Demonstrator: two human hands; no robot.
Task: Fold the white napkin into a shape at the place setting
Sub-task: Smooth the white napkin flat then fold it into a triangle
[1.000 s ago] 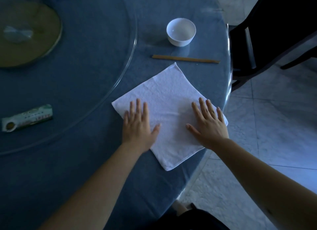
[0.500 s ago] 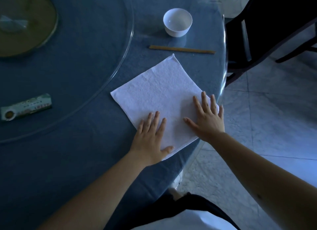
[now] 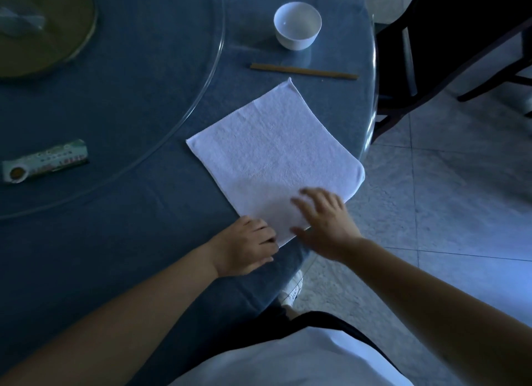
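Near the desk (image 3: 121, 241) edge, white napkin (image 3: 273, 158) lies flat, turned like a diamond, its right corner drooping over the rim. Left hand (image 3: 247, 249) sits at the nearest corner, fingers curled at the cloth's edge; whether it pinches the cloth, cannot tell. Right hand (image 3: 326, 221), blurred, is spread open over the near-right part. White bowl (image 3: 297, 25) and chopsticks (image 3: 303, 71) lie beyond, apart from the napkin.

Spread flat on the table (image 3: 121, 241), napkin (image 3: 276, 155) near the rim, with chopsticks (image 3: 303, 71) just beyond its far corner and bowl (image 3: 297, 25) farther still. Well left of the napkin, packet (image 3: 43, 161); far left and beyond, round tray (image 3: 43, 31). On the napkin's near corner, left hand (image 3: 244, 249) and right hand (image 3: 326, 221); right of the napkin, off the table, chair (image 3: 449, 40).
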